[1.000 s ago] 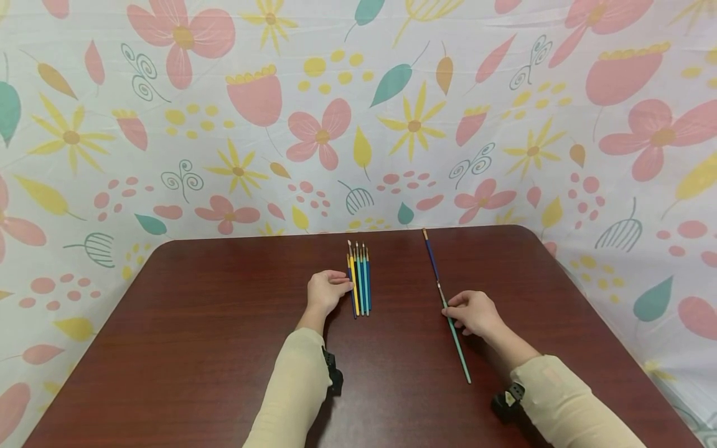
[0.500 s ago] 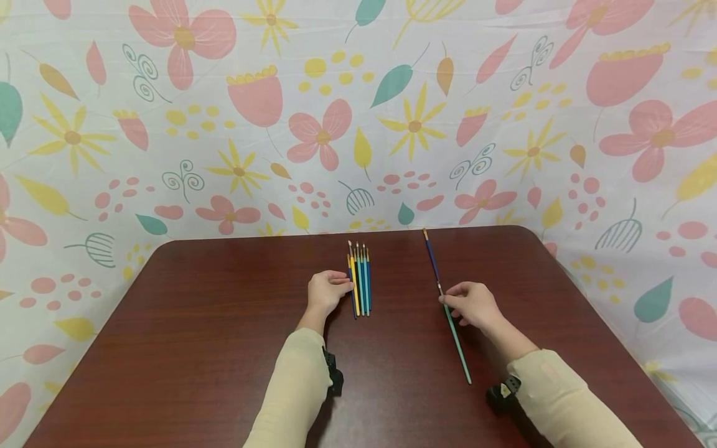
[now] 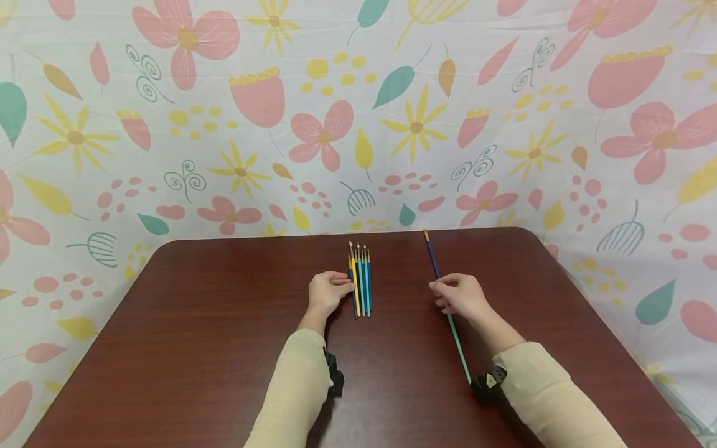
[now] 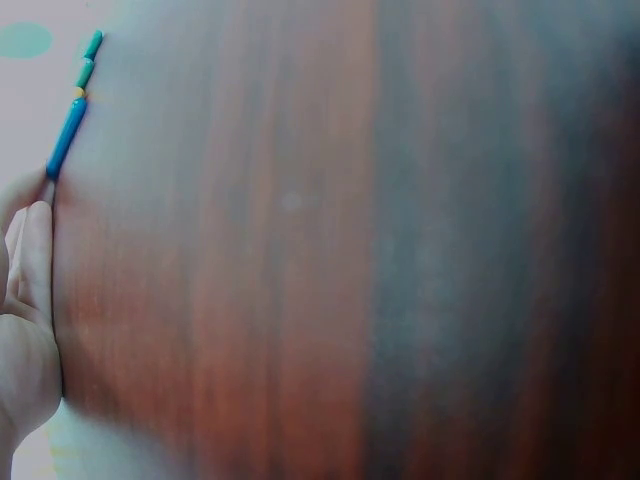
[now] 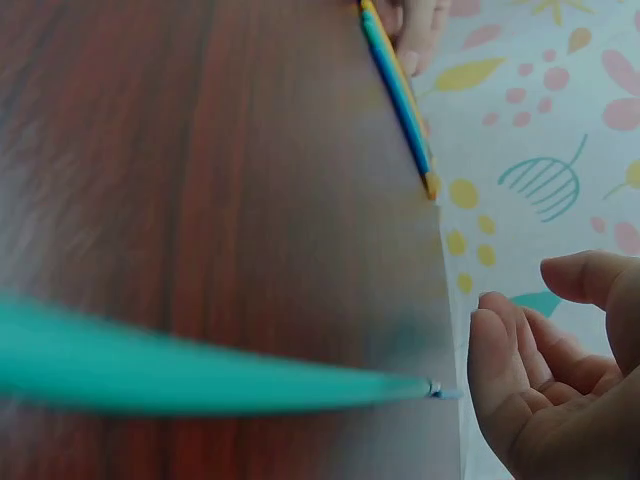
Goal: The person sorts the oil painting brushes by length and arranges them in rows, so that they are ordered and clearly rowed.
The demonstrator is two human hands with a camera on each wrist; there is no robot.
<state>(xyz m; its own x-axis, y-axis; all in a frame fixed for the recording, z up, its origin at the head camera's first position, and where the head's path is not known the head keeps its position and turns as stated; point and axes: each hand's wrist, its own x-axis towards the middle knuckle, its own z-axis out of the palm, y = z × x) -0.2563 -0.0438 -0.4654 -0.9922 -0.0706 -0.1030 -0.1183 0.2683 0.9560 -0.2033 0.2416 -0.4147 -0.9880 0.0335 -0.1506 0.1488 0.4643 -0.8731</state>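
Several slim paintbrushes [image 3: 363, 286] with yellow, teal and blue handles lie side by side near the middle of the table. My left hand [image 3: 325, 291] rests at their left side, thumb and fingertips against the outermost brush. To the right, a blue paintbrush [image 3: 431, 254] and a teal paintbrush [image 3: 459, 348] lie roughly end to end in one slanting line. My right hand [image 3: 462, 295] hovers over where they meet and hides that spot in the head view. In the right wrist view its thumb and fingers stand apart, beside the tip of the teal brush, holding nothing.
The dark red-brown wooden table [image 3: 196, 330] has rounded far corners. A flower-patterned cloth [image 3: 358, 56] hangs behind it and at the sides. Black devices sit at both wrists, the right one [image 3: 486, 384] overlapping the teal brush's near end in the head view.
My right hand has let go of the teal brush and moved up and left, over the joint between the two brushes. The brushes and my left hand stay in place.
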